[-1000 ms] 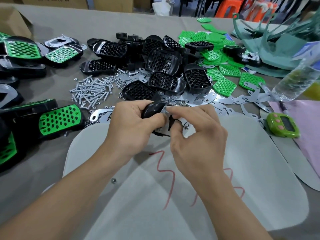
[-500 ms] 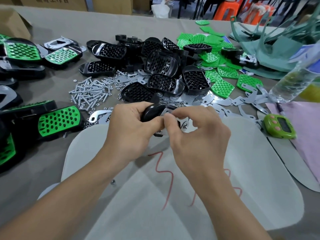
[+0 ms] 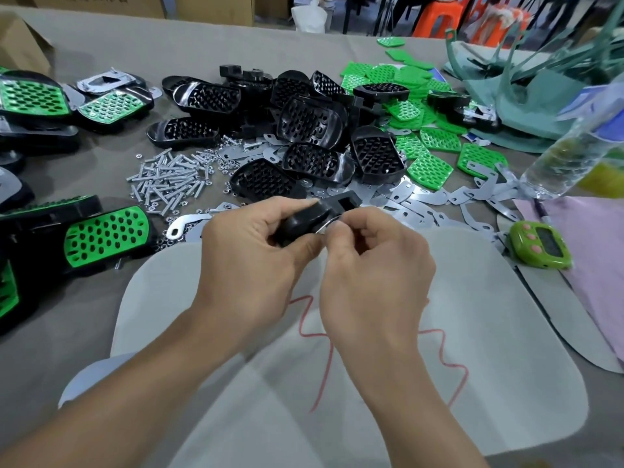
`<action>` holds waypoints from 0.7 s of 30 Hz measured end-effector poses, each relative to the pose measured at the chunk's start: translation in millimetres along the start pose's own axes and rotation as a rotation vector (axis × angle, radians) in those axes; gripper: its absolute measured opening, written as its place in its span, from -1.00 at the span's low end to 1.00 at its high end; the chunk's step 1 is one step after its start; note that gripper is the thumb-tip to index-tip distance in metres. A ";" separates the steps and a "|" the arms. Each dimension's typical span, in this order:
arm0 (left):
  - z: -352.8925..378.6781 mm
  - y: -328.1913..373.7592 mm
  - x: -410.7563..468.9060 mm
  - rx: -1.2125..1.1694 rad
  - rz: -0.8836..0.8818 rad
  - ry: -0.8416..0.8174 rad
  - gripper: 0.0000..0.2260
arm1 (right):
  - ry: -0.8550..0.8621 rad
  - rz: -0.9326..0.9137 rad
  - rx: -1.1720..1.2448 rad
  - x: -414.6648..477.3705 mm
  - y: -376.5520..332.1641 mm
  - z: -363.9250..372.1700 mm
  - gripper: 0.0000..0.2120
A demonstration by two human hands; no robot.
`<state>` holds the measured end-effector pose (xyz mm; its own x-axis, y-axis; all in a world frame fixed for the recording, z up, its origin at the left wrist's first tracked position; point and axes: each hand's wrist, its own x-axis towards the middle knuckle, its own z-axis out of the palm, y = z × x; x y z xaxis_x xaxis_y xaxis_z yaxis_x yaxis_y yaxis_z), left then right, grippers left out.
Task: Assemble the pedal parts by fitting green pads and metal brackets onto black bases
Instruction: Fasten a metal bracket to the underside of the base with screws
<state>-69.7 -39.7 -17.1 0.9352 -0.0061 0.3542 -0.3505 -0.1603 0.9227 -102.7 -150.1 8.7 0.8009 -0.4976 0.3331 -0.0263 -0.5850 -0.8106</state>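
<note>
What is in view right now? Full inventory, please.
bases: pile, black, table centre
pads: heap, green, right of the pile
brackets: many, silver, right of centre
screws: heap, silver, left of centre
finished pedals: several, black and green, left edge
timer: one, green, right
bottle: one, clear, far right
mat: one, pale grey, under the hands
held base: one, black, in left grip
metal piece: one, silver, against held base
left grip: bare hand, holds held base
right grip: bare hand, pinches metal piece

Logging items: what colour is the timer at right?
The timer is green with pink buttons; head view.
</note>
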 end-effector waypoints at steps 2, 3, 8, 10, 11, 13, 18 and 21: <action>-1.1 -0.1 -0.4 0.035 0.013 0.015 -0.70 | 0.000 0.025 -0.036 0.0 -1.8 3.3 -0.74; -1.6 -0.7 -0.1 0.045 0.017 0.017 -0.71 | -0.012 0.037 -0.034 0.6 -2.4 3.8 -0.71; -1.2 -1.0 0.2 0.035 0.007 0.027 -0.71 | -0.099 0.093 0.145 4.0 -0.2 -4.4 -0.82; 0.3 -0.7 -0.7 0.059 0.016 0.040 -0.72 | -0.107 0.098 0.176 5.7 1.9 -5.4 -0.84; 1.0 -0.2 -1.2 0.071 0.025 0.045 -0.73 | -0.108 0.099 0.183 6.2 2.5 -5.0 -0.83; 1.4 0.3 -1.7 0.093 0.042 0.047 -0.71 | -0.114 0.098 0.189 5.3 2.8 -3.1 -0.78; 0.7 -4.3 -1.5 0.115 0.049 0.048 -0.71 | -0.188 0.144 0.213 6.3 6.1 -1.8 -0.79; 2.3 -4.1 -1.7 0.131 0.068 0.046 -0.73 | -0.158 0.168 0.267 8.3 6.6 -2.4 -0.92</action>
<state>-69.8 -41.3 -21.8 0.9050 0.0237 0.4248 -0.4007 -0.2884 0.8697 -97.6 -159.7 7.3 0.8818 -0.4553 0.1230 -0.0249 -0.3053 -0.9519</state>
